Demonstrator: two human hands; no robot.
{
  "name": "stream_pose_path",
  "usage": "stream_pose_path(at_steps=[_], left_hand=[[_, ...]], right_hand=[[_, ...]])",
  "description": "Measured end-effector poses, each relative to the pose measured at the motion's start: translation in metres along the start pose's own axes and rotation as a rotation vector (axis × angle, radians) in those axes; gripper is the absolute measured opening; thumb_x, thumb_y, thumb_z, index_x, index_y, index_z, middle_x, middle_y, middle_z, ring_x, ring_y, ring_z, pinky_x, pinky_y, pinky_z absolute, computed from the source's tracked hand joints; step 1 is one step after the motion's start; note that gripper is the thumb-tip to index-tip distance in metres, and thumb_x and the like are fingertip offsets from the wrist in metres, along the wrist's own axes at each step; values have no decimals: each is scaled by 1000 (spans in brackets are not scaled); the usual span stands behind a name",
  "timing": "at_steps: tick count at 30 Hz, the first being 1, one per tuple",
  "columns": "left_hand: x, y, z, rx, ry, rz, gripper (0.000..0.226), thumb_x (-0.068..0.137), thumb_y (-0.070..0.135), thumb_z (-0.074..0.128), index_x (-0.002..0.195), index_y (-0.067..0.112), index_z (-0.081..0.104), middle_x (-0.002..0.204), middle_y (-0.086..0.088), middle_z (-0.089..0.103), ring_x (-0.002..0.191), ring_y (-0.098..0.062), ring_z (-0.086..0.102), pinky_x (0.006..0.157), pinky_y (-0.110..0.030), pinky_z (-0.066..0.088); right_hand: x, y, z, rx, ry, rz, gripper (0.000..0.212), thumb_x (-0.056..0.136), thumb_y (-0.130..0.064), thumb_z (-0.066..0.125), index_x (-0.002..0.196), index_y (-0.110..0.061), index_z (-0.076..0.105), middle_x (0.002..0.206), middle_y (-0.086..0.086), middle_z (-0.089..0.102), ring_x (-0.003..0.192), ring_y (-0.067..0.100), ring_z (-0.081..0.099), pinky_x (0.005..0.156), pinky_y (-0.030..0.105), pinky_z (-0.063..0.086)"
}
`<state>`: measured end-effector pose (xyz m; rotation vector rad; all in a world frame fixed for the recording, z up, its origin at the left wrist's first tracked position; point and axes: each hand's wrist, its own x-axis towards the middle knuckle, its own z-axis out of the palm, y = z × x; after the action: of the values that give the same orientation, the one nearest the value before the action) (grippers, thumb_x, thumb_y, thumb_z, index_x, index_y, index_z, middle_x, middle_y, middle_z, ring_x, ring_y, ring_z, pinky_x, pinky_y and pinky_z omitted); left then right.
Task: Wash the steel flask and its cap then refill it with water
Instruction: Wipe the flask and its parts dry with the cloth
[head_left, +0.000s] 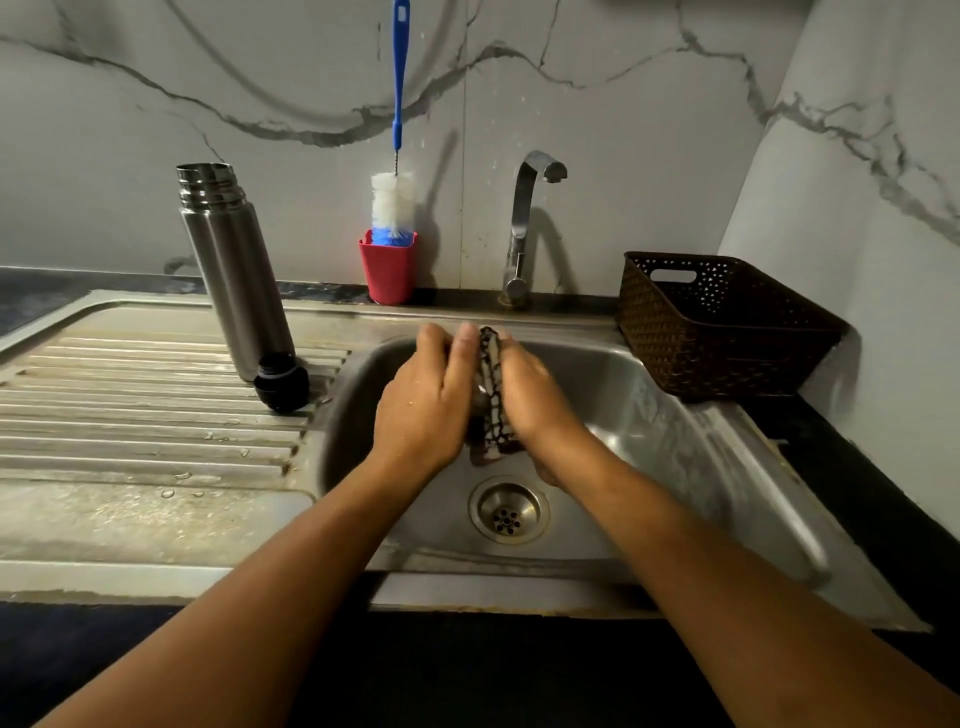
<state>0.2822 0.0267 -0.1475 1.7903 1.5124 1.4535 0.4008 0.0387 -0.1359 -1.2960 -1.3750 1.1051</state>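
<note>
You are near the start, I think. Your left hand (423, 400) and right hand (530, 400) are over the sink (649, 415), squeezing a black-and-white scrub pad (491, 364) between them. The left fingers (447, 343) lie mostly straight and close together, flat on the pad. The right ones press from the other side, and I cannot tell if they curl round it. The steel flask (234, 270) stands open on the draining board (130, 405) to your left, with its dark cap (281, 382) lying right at its foot (neither looks soapy). No water runs from the tap (524, 223). Scrubbing, rinsing and filling all look left to do.
</note>
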Motion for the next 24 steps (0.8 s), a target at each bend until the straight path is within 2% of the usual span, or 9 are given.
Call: stream_pose_path(at_steps=[3,5,7,9,11,14,17,20,24], left_hand=[[-3,-1,5,277,-25,213,46,101,66,27,101,28,51,92,10,61,80,-5,59,67,-25,43],[1,-4,10,109,-33,104,51,100,69,27,100,27,56,97,7,64,86,-9,62,75,-31,48],[8,-4,11,-223,-69,-176,66,98,77,27,112,25,64,103,-3,72,98,-20,70,90,-43,56],[10,-7,8,-416,-109,-447,72,97,81,27,118,25,68,110,-11,75,104,-32,72,93,-46,55],[8,-9,0,-564,-130,-550,67,100,75,31,104,26,77,108,-17,77,110,-41,71,102,-55,53],[6,-6,-8,-516,-83,-496,63,102,72,30,99,29,77,100,-14,78,110,-38,72,104,-58,51],[9,3,-14,-242,-26,-285,60,104,68,33,98,24,73,93,2,76,94,-14,73,91,-39,57],[9,5,-15,-86,-144,-78,55,106,59,38,91,20,75,82,-2,76,78,-10,72,80,-37,59],[11,9,-13,-269,-252,-120,43,109,46,45,97,18,75,88,-4,78,87,-18,74,89,-44,61]], right_hand=[[-7,-5,-15,173,-182,342,52,103,-55,37,110,-19,74,94,11,77,85,32,73,65,46,61],[-4,0,-16,55,-65,115,51,104,-55,35,111,-22,73,102,9,77,97,26,72,87,50,59],[-4,5,-13,-245,42,-338,43,106,-48,36,117,-22,68,111,2,72,104,18,68,96,47,54],[-6,9,-11,-443,-51,-624,36,107,-38,40,132,-22,61,130,-1,63,119,13,60,104,41,50],[-8,10,-10,-541,-151,-686,43,105,-33,44,146,-26,54,153,-3,47,139,13,45,116,36,39],[-14,7,-1,-522,-151,-707,45,104,-28,45,148,-32,52,160,-4,40,145,14,39,118,35,35],[-11,4,8,-245,-71,-453,37,109,-39,35,139,-30,56,136,1,62,123,17,60,103,36,51],[-4,2,1,-12,-38,-57,43,104,-54,37,126,-27,61,119,6,71,110,23,67,99,49,55],[-8,6,-8,69,-23,-126,34,110,-41,40,132,-23,59,124,8,69,108,16,67,90,38,61]])
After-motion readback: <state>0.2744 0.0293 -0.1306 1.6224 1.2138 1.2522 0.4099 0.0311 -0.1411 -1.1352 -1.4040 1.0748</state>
